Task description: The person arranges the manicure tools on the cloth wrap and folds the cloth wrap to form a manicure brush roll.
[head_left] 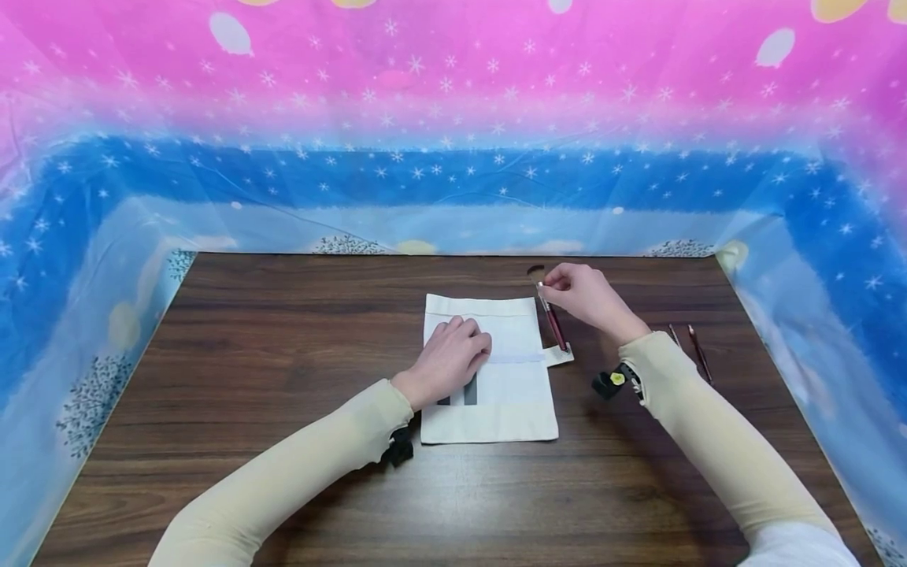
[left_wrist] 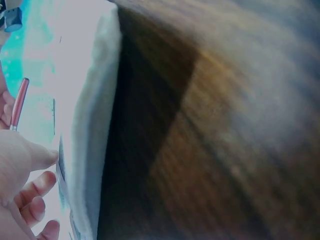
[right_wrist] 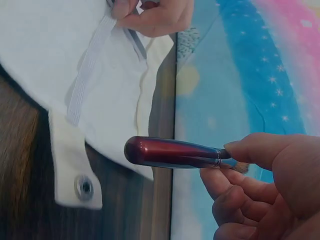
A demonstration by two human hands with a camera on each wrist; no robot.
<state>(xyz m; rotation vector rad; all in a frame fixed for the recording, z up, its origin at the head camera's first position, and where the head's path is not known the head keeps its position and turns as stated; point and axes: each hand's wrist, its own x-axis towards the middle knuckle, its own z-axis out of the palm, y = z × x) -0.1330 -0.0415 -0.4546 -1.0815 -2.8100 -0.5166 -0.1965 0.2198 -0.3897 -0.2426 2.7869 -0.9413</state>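
A makeup brush [head_left: 551, 316] with a dark red handle and brown bristles is pinched between the thumb and fingers of my right hand [head_left: 584, 295]. Its rounded handle end [right_wrist: 150, 151] points toward the white cloth brush case [head_left: 510, 425]. My left hand [head_left: 453, 358] lies over the left part of the case. In the right wrist view, its thumb and finger pinch the pale elastic band [right_wrist: 90, 70] that crosses the case. Dark grey strips [head_left: 471, 391] show beneath the left hand. A tab [right_wrist: 75, 160] with a metal snap sticks out from the case's right side.
Two slim dark brushes or sticks [head_left: 699, 353] lie on the brown wooden table [head_left: 298, 315], right of my right wrist. A patterned pink and blue cloth [head_left: 453, 177] stands along the table's back and sides.
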